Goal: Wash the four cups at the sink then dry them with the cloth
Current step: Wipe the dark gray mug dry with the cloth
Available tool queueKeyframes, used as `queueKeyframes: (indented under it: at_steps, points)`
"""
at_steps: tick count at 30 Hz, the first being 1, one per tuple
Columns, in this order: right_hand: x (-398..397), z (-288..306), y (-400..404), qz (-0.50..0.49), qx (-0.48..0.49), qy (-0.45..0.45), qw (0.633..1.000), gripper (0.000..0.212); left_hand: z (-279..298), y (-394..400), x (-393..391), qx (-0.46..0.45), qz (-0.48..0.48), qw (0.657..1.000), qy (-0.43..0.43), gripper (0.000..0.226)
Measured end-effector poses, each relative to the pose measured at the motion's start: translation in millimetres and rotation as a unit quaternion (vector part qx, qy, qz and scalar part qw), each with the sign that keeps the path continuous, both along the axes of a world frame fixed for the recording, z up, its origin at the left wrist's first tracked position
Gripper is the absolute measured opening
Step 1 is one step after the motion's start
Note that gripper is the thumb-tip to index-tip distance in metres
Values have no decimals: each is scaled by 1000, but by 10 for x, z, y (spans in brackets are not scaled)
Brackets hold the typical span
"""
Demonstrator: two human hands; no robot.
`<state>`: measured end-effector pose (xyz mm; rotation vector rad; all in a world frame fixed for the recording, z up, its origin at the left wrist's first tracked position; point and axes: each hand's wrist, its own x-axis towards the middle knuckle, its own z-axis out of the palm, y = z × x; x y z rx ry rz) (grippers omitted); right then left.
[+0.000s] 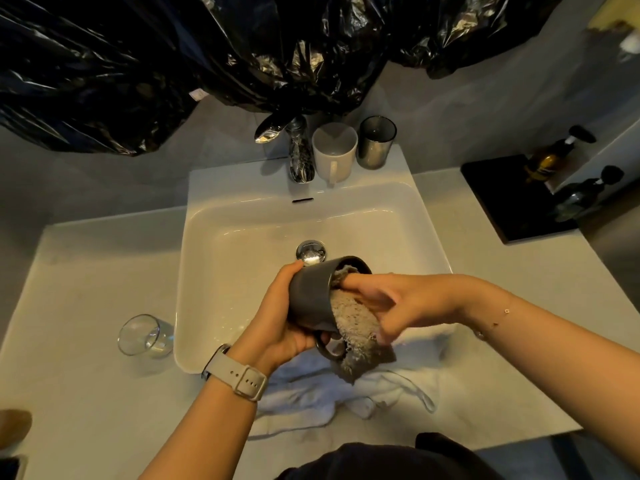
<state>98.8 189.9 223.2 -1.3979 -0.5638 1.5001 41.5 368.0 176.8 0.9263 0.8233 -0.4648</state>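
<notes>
My left hand (277, 317) grips a dark grey mug (311, 296) tilted on its side over the front of the white sink (242, 223). My right hand (391, 303) holds a grey cloth (353, 337), with fingers pushing part of it into the mug's mouth while the rest hangs over the rim. A white mug (334, 152) and a smoky glass tumbler (376, 142) stand on the sink's back ledge, right of the tap (299, 150). A clear glass (143, 336) lies on its side on the counter left of the sink.
A white towel (311, 389) lies crumpled on the counter at the sink's front edge. Black plastic sheeting (207, 46) covers the wall behind. A black tray (512, 195) with two pump bottles sits at the right. The drain plug (310, 251) is in the basin.
</notes>
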Motion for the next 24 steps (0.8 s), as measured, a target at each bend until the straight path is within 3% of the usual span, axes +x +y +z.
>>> queueKeyframes:
  at_steps: [2, 4, 7, 10, 13, 17, 20, 22, 24]
  points:
    - [-4, 62, 12, 84, -76, -244, 963, 48, 11, -14, 13, -7, -14, 1000, 17, 59]
    - [-16, 66, 46, 102, -81, -408, 904, 42, -3, -23, 18, -22, -20, 999, 32, 54]
    - [-33, -80, 70, 67, -61, -477, 874, 45, -37, -50, 1, -53, -17, 997, 51, 52]
    - [-102, -252, 64, -34, -38, -386, 921, 43, -22, -102, -25, -50, 10, 998, 39, 52]
    - [-229, -350, 104, -105, -8, -300, 948, 51, -80, -129, -43, 20, 33, 999, -13, 52]
    - [-244, -322, 118, -169, 15, -232, 958, 38, -51, -196, -70, 68, 27, 997, -34, 56]
    - [-261, -259, 211, -330, 35, -52, 942, 22, -48, -261, -55, 139, 36, 986, -89, 58]
    - [-253, -255, 256, -400, 42, 43, 915, 24, -93, -274, -34, 203, 12, 970, -132, 61]
    - [-234, -220, 246, -382, 49, 51, 921, 29, -84, -244, -19, 214, -4, 966, -148, 60]
